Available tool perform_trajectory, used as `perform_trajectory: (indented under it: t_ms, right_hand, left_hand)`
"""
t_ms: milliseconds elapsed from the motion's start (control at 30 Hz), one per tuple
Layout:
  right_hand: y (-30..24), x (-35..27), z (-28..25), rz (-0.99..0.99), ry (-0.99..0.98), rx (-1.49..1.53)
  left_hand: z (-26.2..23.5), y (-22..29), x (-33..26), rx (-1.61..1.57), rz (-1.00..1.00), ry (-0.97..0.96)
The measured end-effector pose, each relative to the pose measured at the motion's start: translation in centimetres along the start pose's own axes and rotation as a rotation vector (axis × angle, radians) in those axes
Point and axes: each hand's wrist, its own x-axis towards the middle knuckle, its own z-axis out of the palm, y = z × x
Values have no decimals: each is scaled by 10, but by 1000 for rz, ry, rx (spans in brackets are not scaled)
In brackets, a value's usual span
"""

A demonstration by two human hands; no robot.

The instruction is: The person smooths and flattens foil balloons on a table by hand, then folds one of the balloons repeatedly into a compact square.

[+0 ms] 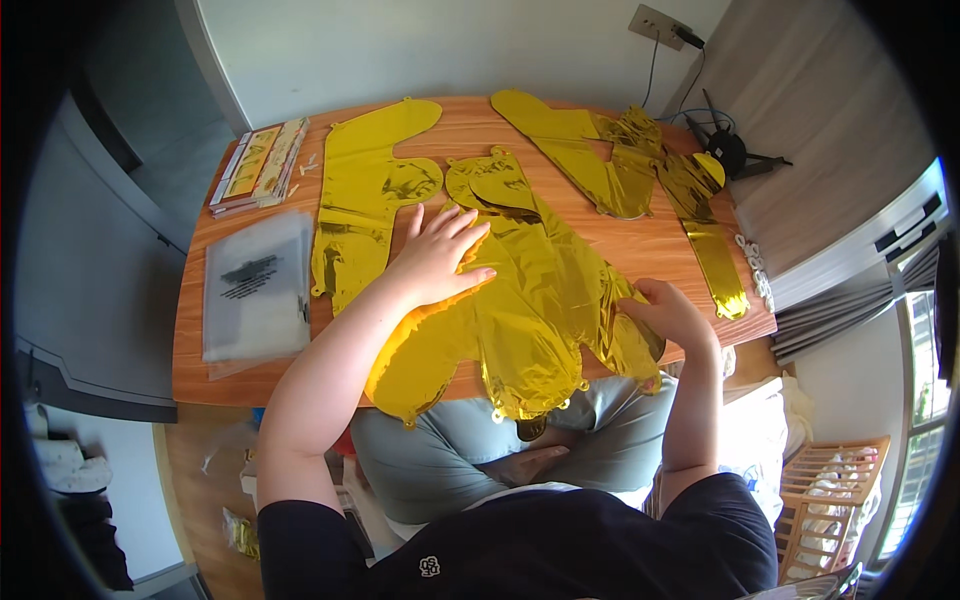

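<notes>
The left hand (437,255) lies flat, fingers spread, grip open, pressing on a pile of flat gold foil balloons (530,310) at centre frame. The right hand (672,312) pinches the pile's right edge, grip closed on foil. The pile overhangs the near edge of the wooden table (190,340). More gold balloons (600,150) lie toward the upper right, a clear plastic bag (255,290) at left with bare wood around it. A white wall stands behind.

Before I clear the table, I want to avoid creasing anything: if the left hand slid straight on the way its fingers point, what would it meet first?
Probably more gold foil: the left hand lies flat, fingers pointing up-right toward the folded foil balloon just beyond its fingertips, though the layering is unclear.
</notes>
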Motion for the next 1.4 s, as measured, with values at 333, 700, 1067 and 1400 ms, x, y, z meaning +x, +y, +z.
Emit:
perform_trajectory:
  t_ms: [333,700,1067,1400]
  right_hand:
    - [-37,-9,26,-572,-591,625]
    - [-69,-7,42,-39,-892,803]
    - [-51,58,71,-779,269,-395]
    - [-55,78,65,-732,302,-462]
  left_hand:
    - [-2,3,-1,41,-17,-16]
    - [-6,3,-3,16,-17,-14]
    - [4,-4,-2,-10,22,31]
    - [2,-1,-1,-14,26,36]
